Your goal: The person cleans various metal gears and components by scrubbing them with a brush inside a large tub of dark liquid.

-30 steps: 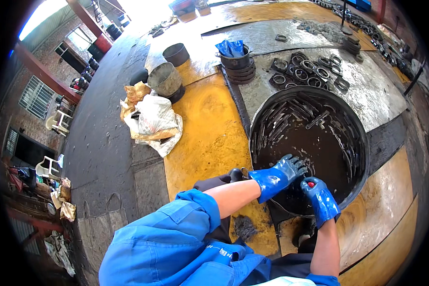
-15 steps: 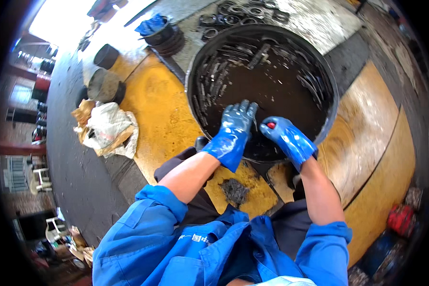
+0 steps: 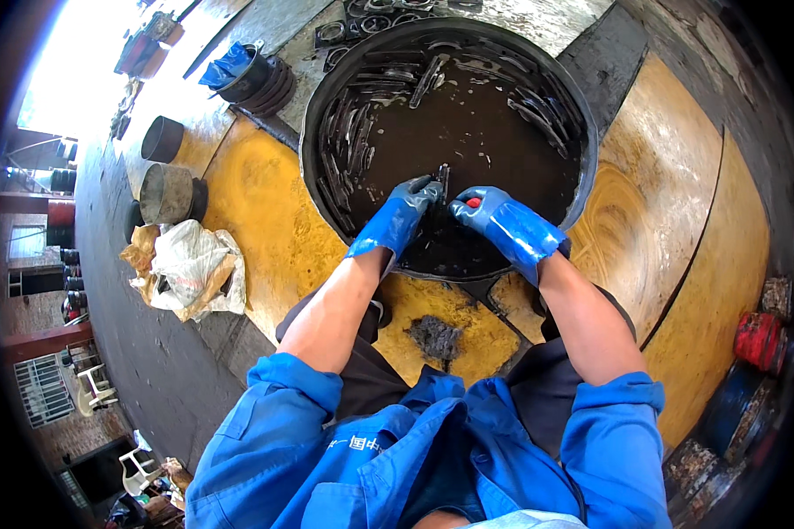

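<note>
A large round black tub (image 3: 316,141) of dark liquid lies in front of me. Over its near part are both my hands in wet blue rubber gloves. My left hand (image 3: 412,204) has its fingers curled around a narrow dark piece (image 3: 443,176), whose end sticks up past the fingertips. My right hand (image 3: 490,212) is closed on a small red-ended thing (image 3: 474,203); the rest of it is hidden by the glove. Long dark flat pieces (image 3: 543,119) lean along the tub's inner wall, partly in the liquid.
Black ring-shaped parts (image 3: 331,33) lie beyond the tub. A dark bucket (image 3: 249,78) with blue material stands far left, near two cylindrical containers (image 3: 168,196) and a crumpled white sack (image 3: 194,264). A dark clump (image 3: 434,338) lies on the yellow floor sheet between my feet.
My left hand has gone from stretched fingers to curled around the narrow dark piece, now showing above the liquid. My right hand stays closed on the red-ended thing. The view has shifted.
</note>
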Motion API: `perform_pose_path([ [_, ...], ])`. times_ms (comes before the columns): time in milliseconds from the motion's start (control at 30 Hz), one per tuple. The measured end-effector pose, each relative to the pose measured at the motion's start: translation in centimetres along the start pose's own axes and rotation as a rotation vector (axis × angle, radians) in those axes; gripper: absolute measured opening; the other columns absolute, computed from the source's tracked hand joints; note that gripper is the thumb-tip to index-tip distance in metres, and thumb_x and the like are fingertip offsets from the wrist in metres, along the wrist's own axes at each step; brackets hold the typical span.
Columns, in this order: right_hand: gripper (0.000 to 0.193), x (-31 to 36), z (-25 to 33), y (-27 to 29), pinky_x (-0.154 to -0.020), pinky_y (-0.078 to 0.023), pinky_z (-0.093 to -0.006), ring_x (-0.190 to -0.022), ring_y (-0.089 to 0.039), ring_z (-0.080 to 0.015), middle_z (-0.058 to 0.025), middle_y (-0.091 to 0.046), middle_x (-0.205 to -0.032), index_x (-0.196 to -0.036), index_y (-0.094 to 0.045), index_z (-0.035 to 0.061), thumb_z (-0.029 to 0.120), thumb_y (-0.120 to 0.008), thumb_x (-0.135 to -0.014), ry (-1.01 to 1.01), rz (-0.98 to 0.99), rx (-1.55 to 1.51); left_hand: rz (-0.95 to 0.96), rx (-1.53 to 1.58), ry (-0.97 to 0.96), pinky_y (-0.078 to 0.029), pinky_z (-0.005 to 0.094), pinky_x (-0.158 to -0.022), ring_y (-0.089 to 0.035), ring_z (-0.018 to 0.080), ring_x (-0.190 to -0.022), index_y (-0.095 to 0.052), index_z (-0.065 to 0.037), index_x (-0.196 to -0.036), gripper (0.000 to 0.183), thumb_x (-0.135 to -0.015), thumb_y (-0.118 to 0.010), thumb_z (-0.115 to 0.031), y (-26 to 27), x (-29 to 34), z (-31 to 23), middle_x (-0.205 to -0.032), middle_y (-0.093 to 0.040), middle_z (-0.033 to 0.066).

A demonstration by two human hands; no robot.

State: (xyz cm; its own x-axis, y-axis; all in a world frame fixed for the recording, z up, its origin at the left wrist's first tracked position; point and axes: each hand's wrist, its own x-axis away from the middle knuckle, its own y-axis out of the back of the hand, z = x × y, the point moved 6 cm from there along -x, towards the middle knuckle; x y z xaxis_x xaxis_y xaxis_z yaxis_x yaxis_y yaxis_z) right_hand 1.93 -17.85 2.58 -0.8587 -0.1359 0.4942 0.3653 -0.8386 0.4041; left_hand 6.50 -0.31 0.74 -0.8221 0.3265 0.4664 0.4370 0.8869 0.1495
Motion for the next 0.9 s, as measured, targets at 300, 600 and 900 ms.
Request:
perform_pose_path([
  [300, 0.038, 2.4, 1.1, 2.8, -0.075, -0.055, -0.0289, -0.082, -0.069, -0.0130, -0.0070, -0.074, -0.097, -0.121, -0.070, 0.0046, 0.037, -0.060, -0.104, -0.197, -0.082, -0.748, 0.043, 0.452, 0.224, -0.051, 0.0331, -0.097, -0.066, 0.0217, -0.106, -0.065, -0.003, -0.136, 0.048, -0.113, -0.042, -0.038, 0.3, 1.8, 1.0, -0.124, -0.072, 0.0109],
  [600, 0.034, 1.7, -0.4, 1.2, -0.077, -0.057, -0.0297, -0.087, -0.071, -0.0166, -0.0084, -0.073, -0.107, -0.124, -0.068, 0.0045, 0.031, -0.059, -0.105, -0.235, 0.053, -0.869, -0.019, 0.290, 0.186, -0.049, 0.0315, -0.098, -0.063, 0.0180, -0.106, -0.067, 0.000, -0.133, 0.050, -0.111, -0.047, -0.041, 0.8, 1.6, 0.0, -0.120, -0.072, 0.0076],
  [900, 0.029, -0.1, -0.5, 0.7, -0.089, -0.054, -0.0334, -0.101, -0.070, -0.0182, -0.0058, -0.076, -0.112, -0.120, -0.075, 0.0060, 0.025, -0.068, -0.099, -0.135, 0.141, -0.418, -0.095, 0.044, -0.103, -0.048, 0.0301, -0.097, -0.060, 0.0141, -0.103, -0.068, 0.003, -0.129, 0.043, -0.109, -0.056, -0.034, 1.8, -1.4, 2.4, -0.115, -0.071, 0.0063],
])
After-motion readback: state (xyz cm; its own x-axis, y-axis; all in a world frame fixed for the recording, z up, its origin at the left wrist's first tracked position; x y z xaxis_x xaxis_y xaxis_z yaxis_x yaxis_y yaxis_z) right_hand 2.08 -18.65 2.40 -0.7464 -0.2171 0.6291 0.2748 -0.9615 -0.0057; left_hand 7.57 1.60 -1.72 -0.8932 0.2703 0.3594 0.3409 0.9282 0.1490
